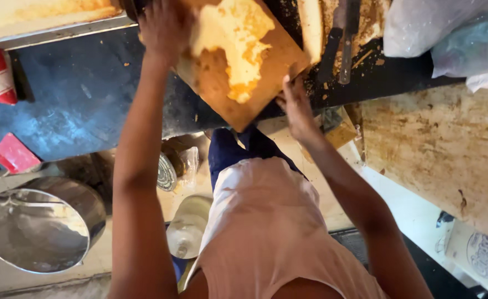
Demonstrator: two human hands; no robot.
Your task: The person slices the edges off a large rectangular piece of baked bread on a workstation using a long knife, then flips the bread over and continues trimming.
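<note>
A square brown board (238, 72), smeared with a pale yellow layer of batter or dough (235, 41) across its upper half, sits at the top centre of the frame, tilted like a diamond with one corner jutting past the edge of the dark counter (78, 94) toward the person. The left hand (163, 27) is closed over the board's upper-left edge; the right hand (295, 105) grips its lower-right edge with fingers curled beneath (the fingertips themselves are hidden). The board thus lies between the two hands, its diagonal running from upper left to lower right, and the right hand is the nearer to the overhanging corner. Just right of the board, at the top, a knife (346, 50) lies on the crumb-strewn counter beside clear plastic bags (443, 27). At lower left stands a steel pot (39, 227); a stained pale surface (449, 149) fills the right.
</note>
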